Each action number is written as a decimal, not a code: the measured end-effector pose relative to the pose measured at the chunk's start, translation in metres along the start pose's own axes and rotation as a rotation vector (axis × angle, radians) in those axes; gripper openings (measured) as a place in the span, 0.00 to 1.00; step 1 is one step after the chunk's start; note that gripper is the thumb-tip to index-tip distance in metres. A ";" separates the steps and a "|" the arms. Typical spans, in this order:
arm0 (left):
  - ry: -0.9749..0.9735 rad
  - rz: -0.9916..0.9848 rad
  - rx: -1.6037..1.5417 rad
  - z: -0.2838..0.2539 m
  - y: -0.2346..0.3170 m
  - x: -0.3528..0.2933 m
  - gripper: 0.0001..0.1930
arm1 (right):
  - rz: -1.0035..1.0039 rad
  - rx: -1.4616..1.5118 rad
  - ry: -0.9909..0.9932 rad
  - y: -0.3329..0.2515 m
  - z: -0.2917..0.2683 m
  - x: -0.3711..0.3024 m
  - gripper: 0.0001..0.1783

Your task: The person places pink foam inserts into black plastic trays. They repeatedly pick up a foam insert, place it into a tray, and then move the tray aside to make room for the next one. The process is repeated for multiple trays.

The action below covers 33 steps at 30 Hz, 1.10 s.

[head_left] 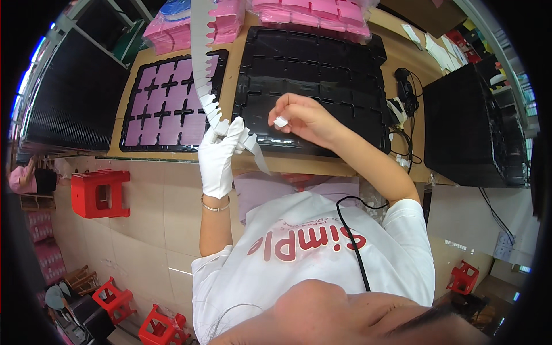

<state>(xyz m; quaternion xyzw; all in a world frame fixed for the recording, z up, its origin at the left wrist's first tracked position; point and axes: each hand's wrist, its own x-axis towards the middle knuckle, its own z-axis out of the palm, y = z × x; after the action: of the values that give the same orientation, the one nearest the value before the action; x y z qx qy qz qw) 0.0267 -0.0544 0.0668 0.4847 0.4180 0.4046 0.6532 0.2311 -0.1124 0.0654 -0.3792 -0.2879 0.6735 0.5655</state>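
Note:
My left hand, in a white glove, is closed around a long grey-white strip with a notched, tabbed edge. The strip runs up and away past the top of the view, and its short tail hangs on the near side of the glove. My bare right hand pinches a small white piece between thumb and fingers, over the near part of a large black plastic tray. Left of the strip lies a black tray whose compartments hold flat purple-pink pieces.
Pink bundles in clear plastic sit at the table's far side. Tall stacks of black trays stand left and right. Black cables lie at the tray's right. Red stools are on the floor; another person is far left.

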 end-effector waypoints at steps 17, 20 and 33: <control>-0.255 -0.045 -0.053 0.056 -0.010 -0.013 0.11 | -0.567 -0.848 0.332 0.027 0.007 -0.082 0.04; -0.275 -0.060 0.041 0.069 -0.014 -0.015 0.15 | -0.608 -0.900 0.239 0.015 0.003 -0.113 0.02; -0.335 -0.063 0.160 0.104 -0.014 -0.024 0.08 | -0.106 -1.440 0.693 -0.042 -0.112 -0.151 0.09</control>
<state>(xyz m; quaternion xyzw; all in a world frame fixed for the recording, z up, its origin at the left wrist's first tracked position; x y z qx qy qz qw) 0.1185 -0.1102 0.0757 0.5824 0.3492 0.2632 0.6853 0.3586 -0.2570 0.0667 -0.8246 -0.4774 0.1384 0.2702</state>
